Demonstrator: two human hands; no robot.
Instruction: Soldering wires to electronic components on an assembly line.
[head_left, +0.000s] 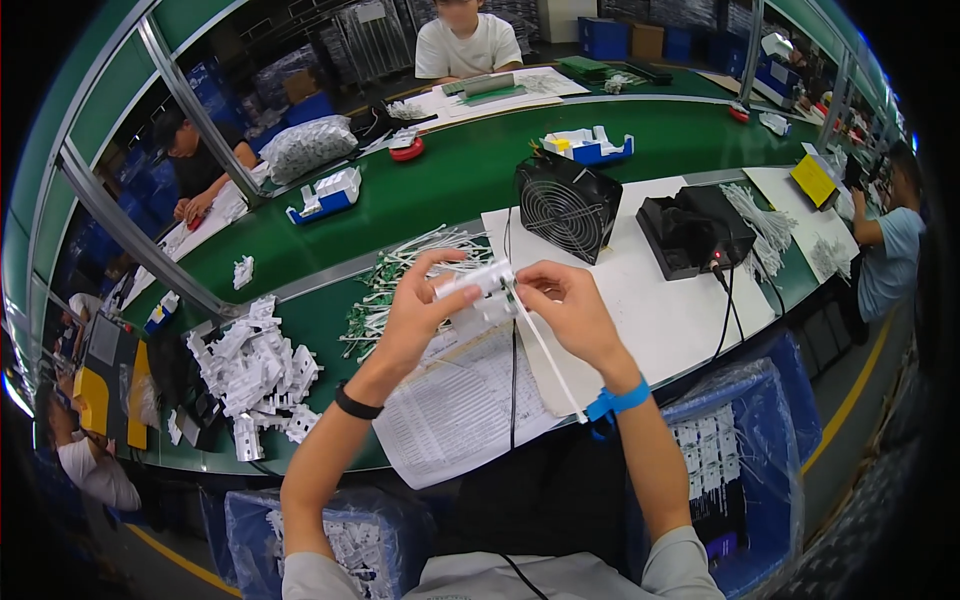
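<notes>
My left hand grips a white plastic housing above the near edge of the bench. Against the housing's right end, my right hand pinches a white cable, whose loose length hangs down toward my blue-banded wrist. The exact spot where cable and housing meet is partly hidden by my fingers. Behind my left hand lies a heap of white cables with small green boards. To its left is a pile of white plastic housings. Printed sheets lie beneath my hands.
A black fan and an open black box with cords stand ahead to the right. Beyond runs a green conveyor carrying blue trays. Plastic-lined blue bins flank me below the bench. Other people work around the line.
</notes>
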